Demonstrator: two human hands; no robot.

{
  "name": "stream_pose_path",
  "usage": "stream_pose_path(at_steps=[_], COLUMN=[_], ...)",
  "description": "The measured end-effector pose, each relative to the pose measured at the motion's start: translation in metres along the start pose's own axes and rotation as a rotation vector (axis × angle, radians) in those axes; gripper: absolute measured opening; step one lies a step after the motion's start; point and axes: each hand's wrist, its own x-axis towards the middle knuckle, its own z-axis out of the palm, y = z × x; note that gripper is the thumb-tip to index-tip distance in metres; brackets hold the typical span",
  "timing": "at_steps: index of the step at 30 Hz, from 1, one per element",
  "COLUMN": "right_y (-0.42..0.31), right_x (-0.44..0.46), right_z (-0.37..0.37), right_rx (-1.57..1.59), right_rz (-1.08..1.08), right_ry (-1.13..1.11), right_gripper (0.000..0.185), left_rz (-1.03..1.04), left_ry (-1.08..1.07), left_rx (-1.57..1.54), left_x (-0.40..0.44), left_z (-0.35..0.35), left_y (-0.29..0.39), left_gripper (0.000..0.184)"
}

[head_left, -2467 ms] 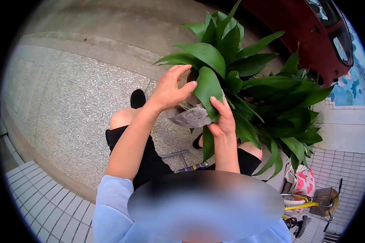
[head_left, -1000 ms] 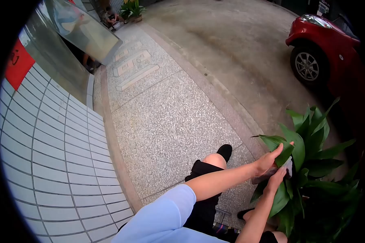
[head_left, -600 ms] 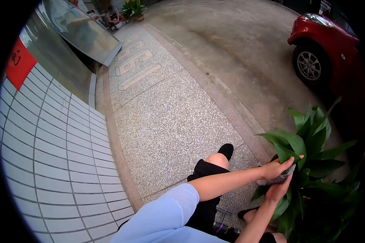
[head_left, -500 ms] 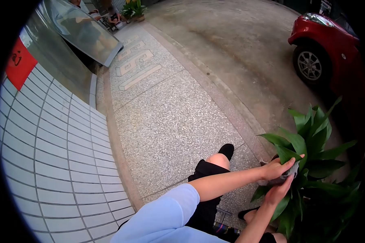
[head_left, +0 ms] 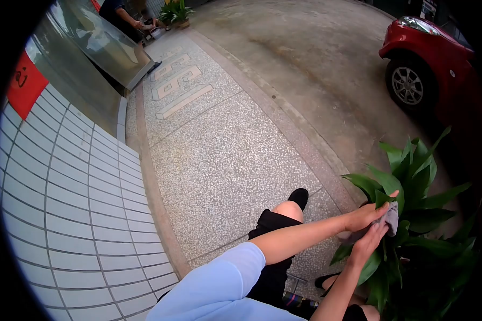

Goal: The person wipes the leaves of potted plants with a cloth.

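Observation:
A leafy green potted plant (head_left: 431, 206) stands at the lower right, with both my hands at its near side. My left hand (head_left: 363, 216) is closed around a broad green leaf (head_left: 381, 199), its thumb along the blade. Just below it, my right hand (head_left: 368, 243) presses a grey cloth (head_left: 392, 218) against the same leaf. The cloth bunches between the two hands and hides part of the leaf. Some of my fingers are out of sight under leaf and cloth.
A white-tiled wall (head_left: 85, 198) runs along the left, with leaning glass panels (head_left: 99, 45) farther up. Speckled paving (head_left: 225, 160) lies in the middle. A red car (head_left: 436, 59) stands at upper right. Another person's arm (head_left: 127, 18) shows at the far top left, near another plant (head_left: 175, 12).
My right hand has shifted slightly up with the cloth, and more cloth shows over the leaf. The far person has moved into fuller view beside the panels.

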Motion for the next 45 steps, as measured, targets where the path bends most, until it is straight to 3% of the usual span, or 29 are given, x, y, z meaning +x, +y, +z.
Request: stream_pose_path(at_steps=[2,5,6,9,13,14,15,16,17,18,20,21,23,25,27,30,33,35,37,38,41,43,44,45], right_y=[0.009,0.009,0.002,0.006,0.0,-0.013,-0.026,-0.028,-0.032,-0.033,-0.021,-0.034,-0.033,-0.032,-0.031,-0.035,-0.045,-0.056,-0.071,-0.076,-0.064,-0.045,-0.025,-0.016], right_x=[0.002,0.008,0.009,0.005,-0.009,-0.013,-0.012,-0.014,-0.012,-0.008,-0.006,-0.005,-0.007,-0.015,-0.022,-0.025,-0.018,-0.008,-0.002,-0.004,0.005,0.009,0.006,0.007], right_z=[-0.001,-0.004,-0.003,-0.008,-0.013,-0.015,-0.012,-0.016,-0.019,-0.018,-0.025,-0.032,-0.049,-0.063,-0.078,-0.103,-0.138,-0.163,-0.195,-0.206,-0.197,-0.188,-0.187,-0.186], right_rx=[0.049,0.369,0.525,0.533,0.504,0.568,0.6,0.566,0.572,0.548,0.72,0.62,0.784,1.039,1.043,1.043,1.002,1.071,1.248,1.224,0.916,0.646,0.648,0.647], right_rz=[0.072,0.334,0.327,0.334,0.214,0.246,0.149,0.103,0.063,0.066,0.136,0.163,0.222,0.416,0.428,0.427,0.288,0.232,-0.071,-0.203,-0.471,-0.191,-0.065,0.067], right_ry=[0.003,0.015,-0.011,0.036,0.084,0.074,0.042,0.07,0.027,0.055,0.099,0.13,0.033,-0.018,0.036,0.13,0.225,0.275,0.137,0.16,0.015,0.152,0.172,0.191], right_gripper=[0.053,0.056,0.058,0.058,0.054,0.053,0.053,0.052,0.052,0.051,0.047,0.044,0.042,0.04,0.039,0.037,0.041,0.045,0.05,0.063,0.084,0.074,0.065,0.056], left_rz=[-0.004,0.053,0.043,0.036,-0.085,-0.019,-0.048,-0.159,-0.024,-0.064,-0.07,-0.13,-0.168,-0.225,-0.132,-0.175,-0.446,-0.549,-0.505,-0.473,-0.388,-0.355,-0.398,-0.426], left_ry=[-0.039,-0.069,-0.102,-0.248,-0.226,-0.194,-0.17,-0.09,-0.095,-0.046,-0.124,-0.156,-0.169,-0.246,-0.31,-0.281,-0.218,-0.091,0.158,0.248,0.476,0.578,0.603,0.635], left_rx=[-0.016,0.097,0.081,0.154,0.008,0.014,-0.085,-0.194,-0.202,-0.1,-0.077,-0.134,-0.064,0.0,0.139,0.015,-0.322,-0.05,0.047,0.092,0.149,0.07,-0.03,-0.161], left_x=[-0.002,-0.005,-0.004,-0.003,-0.007,-0.003,-0.002,0.001,-0.002,-0.002,0.001,0.003,0.004,0.004,0.006,0.014,0.021,0.029,0.037,0.042,0.055,0.063,0.066,0.068], left_z=[0.0,0.001,-0.002,-0.001,-0.003,-0.004,-0.003,0.003,0.005,0.004,0.001,0.003,0.003,0.004,-0.001,-0.003,0.004,0.018,0.016,0.013,0.012,0.019,0.016,0.021], left_y=[0.006,0.004,0.002,0.0,0.014,0.016,0.017,-0.018,0.001,0.008,0.015,0.017,0.023,0.031,0.022,0.015,0.016,0.014,-0.017,-0.031,-0.054,-0.066,-0.078,-0.074], left_gripper=[0.078,0.084,0.084,0.084,0.079,0.073,0.069,0.066,0.064,0.063,0.059,0.057,0.054,0.053,0.052,0.052,0.054,0.048,0.044,0.047,0.058,0.07,0.079,0.077])
